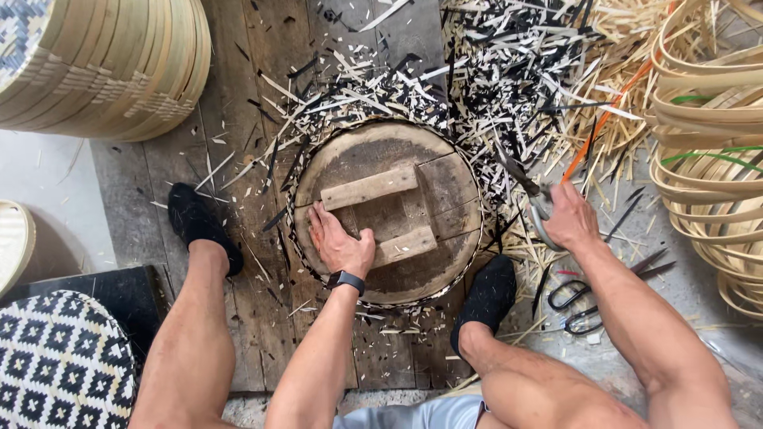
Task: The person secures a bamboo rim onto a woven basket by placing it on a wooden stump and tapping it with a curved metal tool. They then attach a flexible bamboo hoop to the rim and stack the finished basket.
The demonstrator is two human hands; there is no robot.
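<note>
— Hands first: where are they?

— The left hand [340, 245] lies flat, fingers spread, on a round wooden form [387, 211] set on the plank floor [238, 103] between the person's feet. Its grip is open, pressing down and clasping nothing. A dark watch [346, 280] sits on that wrist.

— And the form itself?

— A worn disc with two wooden battens [369, 187] across its top; the palm rests between them, the heel of the hand touching the lower one. A black-and-pale woven edge [298, 238] shows around the disc's rim.

— The right hand [571, 218]?

— Off to the right of the disc, its grip closed on shears [531, 200] with pale loop handles, blades pointing up and left into the litter.

— What litter?

— Black and pale bamboo offcuts [477, 79] heaped around the far side of the disc. An orange strip [604, 119] runs up from near the right hand.

— Anything else close by?

— A second pair of black-handled scissors [576, 306] on the floor beside the right foot. Coiled bamboo hoops [707, 159] at the far right, a stack of bamboo steamers [103, 63] top left, and a black-and-white woven lid [60, 361] bottom left.
</note>
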